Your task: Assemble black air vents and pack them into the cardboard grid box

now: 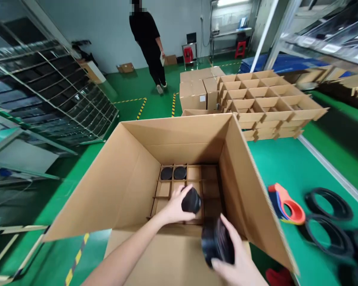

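Observation:
An open cardboard box (179, 131) stands in front of me, its floor split into square cells by a cardboard divider (172, 181). Two round black parts (166, 173) sit side by side in the far left cells. My left hand (177, 204) reaches inside the box, fingers closed around a black cylindrical part (191, 200) above the cells. Nearer to me, over the front flap (167, 258), my right hand (235, 254) grips a larger-looking black cylindrical part (217, 242), slightly blurred. What exactly these black parts are, I cannot tell.
Right of the box lie a tape dispenser (288, 206) and several black rings (328, 203). Stacked cardboard dividers (265, 101) and closed cartons (193, 95) stand behind. A wire rack (56, 91) is at left. A person in black (149, 43) is on the floor beyond.

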Demonstrator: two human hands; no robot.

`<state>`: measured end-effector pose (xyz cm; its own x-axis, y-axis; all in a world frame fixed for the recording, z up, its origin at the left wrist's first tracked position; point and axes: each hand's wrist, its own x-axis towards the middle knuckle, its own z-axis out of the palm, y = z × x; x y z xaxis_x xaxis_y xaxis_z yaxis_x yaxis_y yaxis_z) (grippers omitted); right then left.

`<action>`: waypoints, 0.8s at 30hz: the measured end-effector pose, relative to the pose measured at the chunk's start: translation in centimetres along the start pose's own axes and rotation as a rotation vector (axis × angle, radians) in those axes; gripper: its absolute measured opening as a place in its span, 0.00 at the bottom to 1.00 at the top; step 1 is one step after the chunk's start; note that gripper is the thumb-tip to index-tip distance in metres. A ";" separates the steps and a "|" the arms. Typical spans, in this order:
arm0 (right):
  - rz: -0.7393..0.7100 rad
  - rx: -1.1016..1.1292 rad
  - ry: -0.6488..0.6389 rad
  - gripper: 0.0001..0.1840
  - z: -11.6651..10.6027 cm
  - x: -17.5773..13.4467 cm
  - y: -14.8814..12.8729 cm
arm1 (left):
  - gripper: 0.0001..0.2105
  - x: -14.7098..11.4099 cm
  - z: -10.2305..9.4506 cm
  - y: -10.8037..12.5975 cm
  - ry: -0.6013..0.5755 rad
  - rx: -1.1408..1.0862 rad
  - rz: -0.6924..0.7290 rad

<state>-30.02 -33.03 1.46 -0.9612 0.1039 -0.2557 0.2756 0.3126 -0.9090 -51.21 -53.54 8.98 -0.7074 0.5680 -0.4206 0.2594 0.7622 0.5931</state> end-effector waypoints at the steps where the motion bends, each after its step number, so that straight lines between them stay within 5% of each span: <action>1: 0.040 -0.088 0.107 0.54 1.6 5.2 -1.3 | 0.52 2.7 0.1 -2.6 0.129 0.112 -0.077; 3: 0.206 -0.299 0.272 0.55 4.3 15.4 -1.7 | 0.51 8.5 1.0 -7.1 0.229 0.274 -0.180; 6: 0.432 -0.558 0.324 0.56 7.0 27.6 2.3 | 0.53 16.8 3.4 -12.3 0.185 0.310 -0.215; 10: 0.422 -0.806 0.324 0.59 8.2 36.5 10.2 | 0.53 24.6 6.5 -16.2 0.164 0.278 -0.122; 16: 0.309 -0.983 0.267 0.63 9.5 41.2 17.7 | 0.53 30.4 10.5 -20.5 0.168 0.277 -0.071; 24: 0.364 -1.035 0.159 0.37 10.8 39.7 22.7 | 0.34 30.9 14.8 -24.3 0.173 0.317 0.115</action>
<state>-62.12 -32.06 -32.89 -0.8277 0.4471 -0.3390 0.4920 0.8689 -0.0553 -69.60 -49.95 -28.59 -0.7555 0.6152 -0.2253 0.5150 0.7702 0.3763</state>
